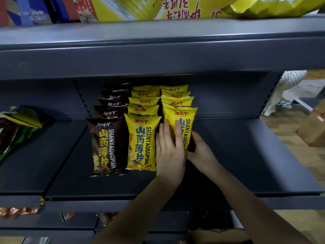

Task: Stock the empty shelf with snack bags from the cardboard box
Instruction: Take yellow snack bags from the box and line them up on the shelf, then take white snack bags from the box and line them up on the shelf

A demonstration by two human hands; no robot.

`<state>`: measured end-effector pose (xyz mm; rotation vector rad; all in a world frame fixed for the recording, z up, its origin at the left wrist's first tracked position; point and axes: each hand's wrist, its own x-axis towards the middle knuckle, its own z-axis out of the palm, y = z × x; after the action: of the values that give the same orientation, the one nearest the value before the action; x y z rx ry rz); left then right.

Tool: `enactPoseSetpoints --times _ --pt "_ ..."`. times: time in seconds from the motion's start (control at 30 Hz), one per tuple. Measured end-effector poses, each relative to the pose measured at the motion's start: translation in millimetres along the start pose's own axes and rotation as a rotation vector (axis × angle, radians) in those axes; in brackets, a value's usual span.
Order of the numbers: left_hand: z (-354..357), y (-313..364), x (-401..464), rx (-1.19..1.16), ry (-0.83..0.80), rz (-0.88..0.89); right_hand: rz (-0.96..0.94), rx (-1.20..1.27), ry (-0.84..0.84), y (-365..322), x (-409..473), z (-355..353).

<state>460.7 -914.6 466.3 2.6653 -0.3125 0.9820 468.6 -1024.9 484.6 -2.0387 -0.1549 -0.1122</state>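
The fingers (178, 131) of the left hand (169, 152) lie flat and close together against the face of the front glossy yellow snack bag (182, 120) in the right-hand row, pressing it upright, while the right hand (200, 150) cups the bag's lower right edge from the side, its fingers curled around and mostly hidden behind the pack; I judge the two hands are squaring it so it stands in line with the yellow bags stacked behind it. Just left of the left fingers stands the middle row of yellow snack bags (142, 143), its front pack further forward, and beyond that a row of dark brown snack bags (106, 147), all face-out on the dark grey metal shelf (246, 155). To the right of the right fingers the shelf lies bare, presumably awaiting more rows. A brown cardboard box (314, 127) sits on the wooden floor well off to the right.
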Motion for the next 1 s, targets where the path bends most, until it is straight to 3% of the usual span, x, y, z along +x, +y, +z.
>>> enactPoseSetpoints --times 0.13,0.4,0.67,1.0 --pt "1 -11 6 0.084 0.027 0.186 0.006 0.003 -0.027 -4 -1 -2" --pt "5 -15 5 0.08 -0.016 0.085 -0.069 -0.127 -0.022 -5 9 8" --pt "-5 -12 4 0.187 -0.056 0.094 0.017 -0.189 -0.017 1 9 8" --pt "-38 8 -52 0.271 -0.117 0.1 -0.049 -0.3 -0.023 5 -46 -38"
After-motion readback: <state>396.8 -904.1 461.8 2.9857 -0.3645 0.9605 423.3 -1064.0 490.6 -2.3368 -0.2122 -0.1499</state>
